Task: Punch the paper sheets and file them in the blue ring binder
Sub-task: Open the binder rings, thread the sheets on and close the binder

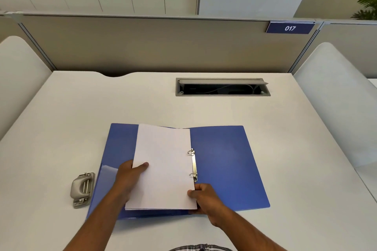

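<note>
The blue ring binder (pixel 224 161) lies open and flat on the white desk. A stack of white paper sheets (pixel 164 167) rests over its left half, the right edge at the two metal rings (pixel 193 166). My left hand (pixel 129 179) grips the stack's left edge, thumb on top. My right hand (pixel 204 195) pinches the stack's lower right corner just below the rings. Whether the sheets sit on the ring prongs is too small to tell.
A grey metal hole punch (pixel 82 189) sits on the desk (pixel 81 120) left of the binder. A cable hatch (pixel 222 87) with its lid raised lies at the back. Grey partitions stand behind and at both sides.
</note>
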